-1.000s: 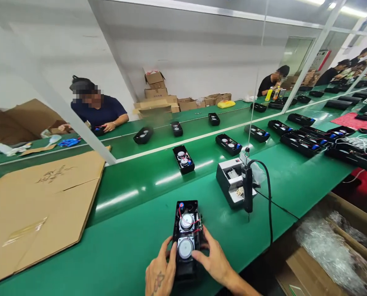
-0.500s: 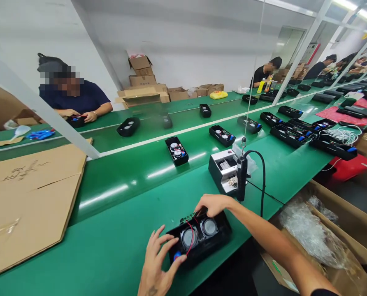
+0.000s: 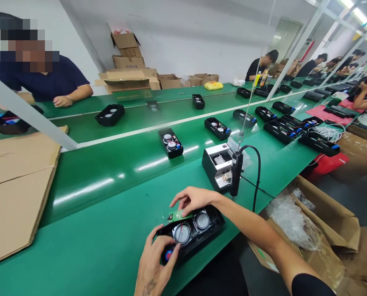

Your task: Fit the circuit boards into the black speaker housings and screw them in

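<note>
Since the earlier frame, the black speaker housing (image 3: 191, 236) has been kept lying crosswise on the counter (image 3: 109, 242) near its near edge, and a small green circuit board (image 3: 180, 215) is now lifted clear of the housing's far rim. The right hand (image 3: 192, 200) is held over that board at the housing's 12 o'clock, fingers bent down and partly closed; it cannot be told whether the board is pinched or only touched. The left hand (image 3: 154, 265) is spread on the housing's left end at 7 o'clock, thumb and fingers open around the corner by a blue round part (image 3: 168, 254).

A smooth, glossy green surface is shown, with light reflected in long streaks, and a second green belt runs behind a white rail. Two round metal-faced speaker drivers (image 3: 182, 233) are set in the matte black plastic shell, crossed by a thin red wire. At 1 o'clock a boxy white and grey screw feeder (image 3: 217, 166) stands, and a black electric screwdriver (image 3: 235, 173) is hung beside it on a cord. Flat brown cardboard (image 3: 13, 185) lies at 9 o'clock. A box lined with crinkled clear plastic (image 3: 291, 222) is seen at 3 o'clock. White walls and stacked cartons close the room, where other people are seated.
</note>
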Available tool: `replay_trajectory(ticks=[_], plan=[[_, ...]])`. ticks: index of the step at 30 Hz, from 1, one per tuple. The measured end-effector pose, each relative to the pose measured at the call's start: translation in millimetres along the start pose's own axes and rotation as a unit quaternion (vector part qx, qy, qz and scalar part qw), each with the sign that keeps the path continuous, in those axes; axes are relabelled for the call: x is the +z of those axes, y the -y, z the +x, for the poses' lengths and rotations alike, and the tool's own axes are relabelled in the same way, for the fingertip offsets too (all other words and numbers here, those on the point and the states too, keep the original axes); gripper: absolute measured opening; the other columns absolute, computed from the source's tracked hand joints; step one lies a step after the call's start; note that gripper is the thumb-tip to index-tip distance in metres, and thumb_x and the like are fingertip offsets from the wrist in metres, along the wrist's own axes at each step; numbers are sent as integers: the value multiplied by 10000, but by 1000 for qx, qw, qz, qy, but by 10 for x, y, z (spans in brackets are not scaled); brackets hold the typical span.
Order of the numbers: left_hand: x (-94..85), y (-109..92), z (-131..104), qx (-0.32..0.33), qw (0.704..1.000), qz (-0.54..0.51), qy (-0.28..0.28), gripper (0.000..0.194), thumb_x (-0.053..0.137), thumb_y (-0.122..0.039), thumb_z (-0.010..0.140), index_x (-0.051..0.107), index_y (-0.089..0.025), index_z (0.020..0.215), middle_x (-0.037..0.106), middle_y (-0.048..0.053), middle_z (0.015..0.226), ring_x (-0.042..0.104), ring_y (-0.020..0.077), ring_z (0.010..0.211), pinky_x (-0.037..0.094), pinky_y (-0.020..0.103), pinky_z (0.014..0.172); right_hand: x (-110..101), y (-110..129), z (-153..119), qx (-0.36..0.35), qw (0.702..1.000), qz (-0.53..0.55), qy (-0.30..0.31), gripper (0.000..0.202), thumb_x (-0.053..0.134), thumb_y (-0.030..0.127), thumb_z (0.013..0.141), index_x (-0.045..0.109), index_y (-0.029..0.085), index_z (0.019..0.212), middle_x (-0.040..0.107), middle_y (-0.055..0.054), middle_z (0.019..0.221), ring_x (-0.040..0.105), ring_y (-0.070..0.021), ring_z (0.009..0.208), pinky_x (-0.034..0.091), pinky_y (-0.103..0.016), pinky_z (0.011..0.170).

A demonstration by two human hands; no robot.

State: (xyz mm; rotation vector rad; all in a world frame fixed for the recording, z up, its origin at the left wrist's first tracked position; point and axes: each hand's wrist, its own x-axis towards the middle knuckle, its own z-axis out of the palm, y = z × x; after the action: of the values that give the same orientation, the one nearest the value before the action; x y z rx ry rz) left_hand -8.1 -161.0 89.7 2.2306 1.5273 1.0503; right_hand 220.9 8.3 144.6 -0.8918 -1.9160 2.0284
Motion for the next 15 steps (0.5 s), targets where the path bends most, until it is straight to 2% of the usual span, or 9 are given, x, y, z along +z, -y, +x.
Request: replay_trajectory(ticks=[1, 3, 6, 9, 11, 13, 15], plan=[[24, -16, 15, -23, 1000, 4, -13, 177, 650, -394, 989, 715, -260, 894, 762, 48, 919, 700, 297, 1198, 632, 411, 947, 13, 45, -83, -22, 1000, 7, 5, 610, 1001, 289, 655, 821, 156, 1222, 801, -7, 851, 734, -174, 818, 559, -235, 795], [71, -49, 45, -57, 998, 4, -38, 184, 588, -359, 1011, 693, -253, 903, 753, 53, 950, 711, 279, 1154, 630, 383, 882, 52, 118, -294, -56, 998, -17, 8, 486, 983, 295, 702, 852, 164, 1152, 818, -21, 881, 752, -183, 841, 559, -234, 788], [115, -97, 82, -65, 996, -17, -64, 159, 566, -294, 1031, 674, -254, 921, 732, 36, 962, 712, 248, 1106, 619, 381, 907, 185, 148, -638, -72, 988, -133, -22, 277, 904, 206, 821, 884, 218, 1096, 844, -13, 894, 760, -169, 819, 534, -219, 754], [80, -141, 85, -31, 995, -48, -78, 86, 604, -235, 1033, 676, -261, 994, 730, 27, 1025, 708, 229, 1152, 616, 381, 954, 415, 82, -896, -84, 956, -276, -60, 306, 821, 130, 911, 868, 287, 1168, 865, 1, 984, 779, -174, 889, 520, -234, 784], [10, -165, 57, 16, 996, -52, -70, 79, 645, -219, 1022, 675, -258, 1083, 746, 27, 1058, 696, 246, 1233, 579, 454, 1081, 590, 22, -989, -83, 929, -353, -78, 355, 734, 90, 961, 841, 295, 1231, 862, -6, 1105, 784, -189, 1005, 522, -252, 829], [-74, -182, 9, 63, 997, -25, -46, 178, 716, -266, 997, 667, -245, 1167, 769, 34, 1066, 665, 289, 1311, 478, 563, 1211, 754, -21, -1017, -71, 906, -406, -91, 395, 645, 63, 990, 817, 284, 1267, 853, -17, 1167, 780, -194, 1047, 520, -267, 830], [-146, -200, -45, 99, 995, 21, -13, 298, 768, -338, 972, 664, -228, 1228, 790, 40, 1077, 633, 325, 1353, 391, 620, 1267, 887, -38, -993, -57, 893, -437, -92, 400, 590, 60, 1002, 804, 270, 1266, 851, -24, 1157, 780, -198, 1019, 506, -287, 793]])
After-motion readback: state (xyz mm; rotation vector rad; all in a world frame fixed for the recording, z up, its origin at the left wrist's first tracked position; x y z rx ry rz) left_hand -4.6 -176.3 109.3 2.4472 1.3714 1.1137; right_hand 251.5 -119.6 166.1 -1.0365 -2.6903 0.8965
